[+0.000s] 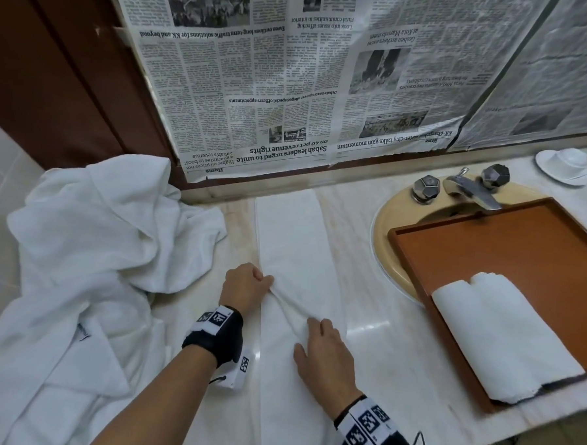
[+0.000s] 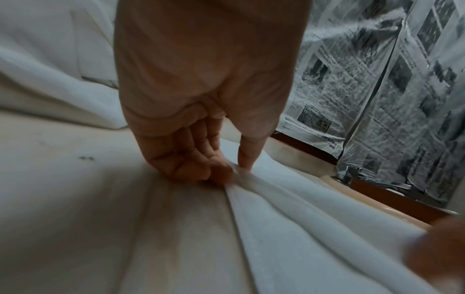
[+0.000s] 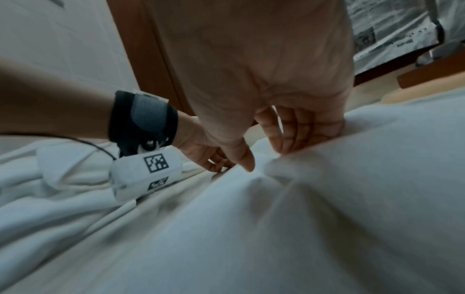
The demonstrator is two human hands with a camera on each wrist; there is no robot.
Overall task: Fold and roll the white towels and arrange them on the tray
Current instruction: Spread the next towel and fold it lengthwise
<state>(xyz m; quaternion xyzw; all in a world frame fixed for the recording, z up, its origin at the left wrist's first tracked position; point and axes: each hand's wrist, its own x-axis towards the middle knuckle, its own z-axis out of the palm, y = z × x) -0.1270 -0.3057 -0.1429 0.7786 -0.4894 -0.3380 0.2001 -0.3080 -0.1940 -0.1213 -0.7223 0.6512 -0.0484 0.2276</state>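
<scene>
A long white towel (image 1: pixel 298 243), folded into a narrow strip, lies on the marble counter and runs from the wall toward me. My left hand (image 1: pixel 248 284) pinches its left edge (image 2: pixel 241 175) about halfway along, bunching the cloth. My right hand (image 1: pixel 323 349) rests on the same towel (image 3: pixel 327 199) just nearer to me, fingers bent and pressing into a fold; the thumb lies beside it. A brown wooden tray (image 1: pixel 487 253) sits over the sink at the right. One rolled white towel (image 1: pixel 503 339) lies in the tray's near corner.
A heap of loose white towels (image 1: pixel 90 245) covers the counter's left side. Behind the tray are the beige sink (image 1: pixel 387 220) and its chrome tap (image 1: pixel 470 190). A white cup and saucer (image 1: pixel 565 165) stand far right. Newspaper (image 1: pixel 292 79) covers the wall.
</scene>
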